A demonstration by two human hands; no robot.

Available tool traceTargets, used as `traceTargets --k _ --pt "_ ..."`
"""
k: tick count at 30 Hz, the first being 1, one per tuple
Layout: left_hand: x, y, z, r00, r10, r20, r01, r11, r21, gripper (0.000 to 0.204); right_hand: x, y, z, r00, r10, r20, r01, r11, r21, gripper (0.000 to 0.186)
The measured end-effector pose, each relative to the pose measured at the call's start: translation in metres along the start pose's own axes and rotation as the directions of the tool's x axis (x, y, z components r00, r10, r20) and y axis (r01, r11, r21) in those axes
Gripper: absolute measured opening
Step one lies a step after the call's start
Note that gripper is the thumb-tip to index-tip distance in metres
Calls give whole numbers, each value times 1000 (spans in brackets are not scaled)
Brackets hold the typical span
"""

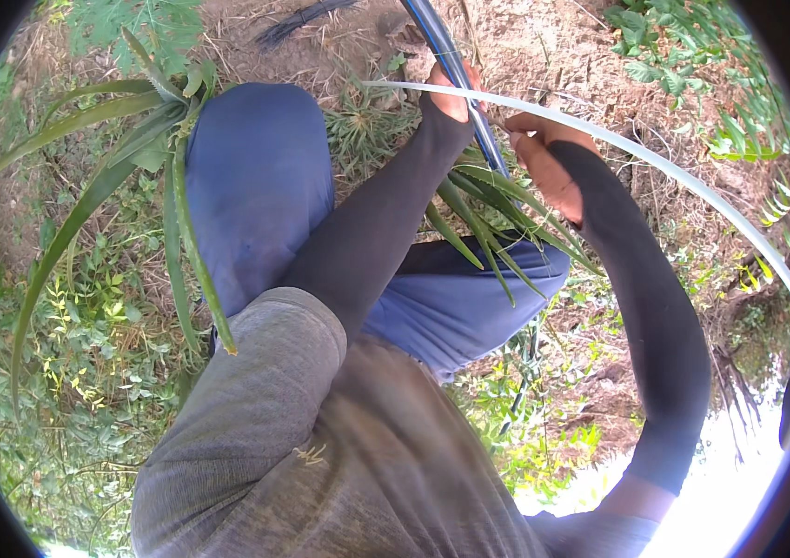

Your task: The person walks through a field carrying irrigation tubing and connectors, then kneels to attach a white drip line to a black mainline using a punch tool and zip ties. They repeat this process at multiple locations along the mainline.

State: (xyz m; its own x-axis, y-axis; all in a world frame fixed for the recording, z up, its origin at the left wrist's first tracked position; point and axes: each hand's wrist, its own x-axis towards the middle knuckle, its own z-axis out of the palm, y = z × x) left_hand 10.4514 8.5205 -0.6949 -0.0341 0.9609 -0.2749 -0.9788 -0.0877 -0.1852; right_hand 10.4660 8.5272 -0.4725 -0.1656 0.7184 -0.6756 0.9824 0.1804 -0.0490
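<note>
right hand (544, 153) is fisted tight around a long pale leaf strip (655, 158) arcing off to the right; it looks light, whippy and slick, best gripped near the base. left hand (451, 93), beyond, wraps the dark blue pipe (455, 65), stiff-looking.

outdoor farm plot, bare brown soil (544, 46), low green weeds (97, 372), spiky long-leaved plants (88, 186), blue irrigation pipe (446, 46)

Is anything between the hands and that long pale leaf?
Nothing visible. The left hand and right hand both grip the pale leaf directly; the blue pipe runs between them, beside it.
</note>
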Motion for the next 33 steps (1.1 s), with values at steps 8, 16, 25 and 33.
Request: traceTargets --k 8,16,25,33 --pt "13 -13 -8 996 65 -57 -61 996 65 34 -18 -33 16 976 -216 17 169 711 -683 23" --pt "6 -22 -3 994 108 -36 -104 990 94 28 2 -22 -20 834 375 404 -547 655 521 20" --pt "7 -9 -14 1000 -23 19 23 1000 8 21 -11 -23 17 996 -87 -15 68 864 -498 15" --pt "7 -14 -1 991 43 -127 -39 999 29 29 -2 -14 6 997 -67 47 82 843 -532 15"
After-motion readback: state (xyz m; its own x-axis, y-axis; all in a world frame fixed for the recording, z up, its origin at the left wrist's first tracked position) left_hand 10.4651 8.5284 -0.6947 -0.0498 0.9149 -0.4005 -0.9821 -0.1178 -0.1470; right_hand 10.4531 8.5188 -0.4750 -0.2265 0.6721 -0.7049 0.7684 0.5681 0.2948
